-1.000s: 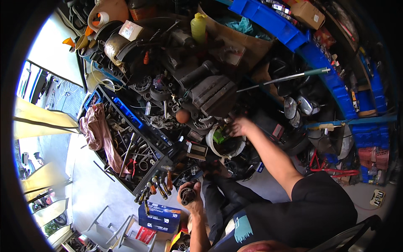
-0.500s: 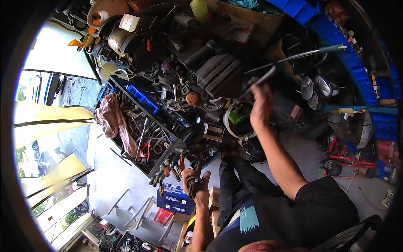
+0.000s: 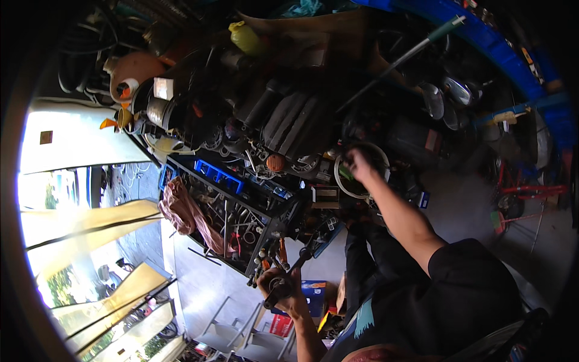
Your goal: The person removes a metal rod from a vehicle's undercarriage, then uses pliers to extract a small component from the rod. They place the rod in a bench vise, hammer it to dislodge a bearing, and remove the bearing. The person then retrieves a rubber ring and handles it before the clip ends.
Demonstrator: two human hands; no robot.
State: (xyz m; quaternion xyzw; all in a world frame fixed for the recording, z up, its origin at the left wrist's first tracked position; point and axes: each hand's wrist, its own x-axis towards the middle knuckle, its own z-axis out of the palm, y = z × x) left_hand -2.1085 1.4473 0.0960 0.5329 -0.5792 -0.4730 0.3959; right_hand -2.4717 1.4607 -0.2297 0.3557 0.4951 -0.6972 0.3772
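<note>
My left hand (image 3: 282, 291) is closed around a long dark metal part (image 3: 300, 260) with a round end and a thicker, ring-like section. It stands beside screwdriver handles (image 3: 282, 250) on the near corner of the parts tray. My right hand (image 3: 358, 164) reaches out over a round white bucket (image 3: 351, 192). Its fingers are dark and blurred, so whether they grip anything is not clear. Inside the bucket a green object (image 3: 346, 174) shows partly, next to that hand.
Loose tools and a pink cloth (image 3: 176, 208) fill the black parts tray (image 3: 238, 273) at left. A large dark ribbed part (image 3: 289, 120) lies among greasy pieces ahead. Mirrors (image 3: 432, 99) and a green-handled rod (image 3: 429, 41) are at far right. A blue box (image 3: 315, 295) stands below.
My right hand has come down toward the bucket, away from a metal bar near it earlier. My left hand still holds the dark metal part. The whole view has shifted and turned.
</note>
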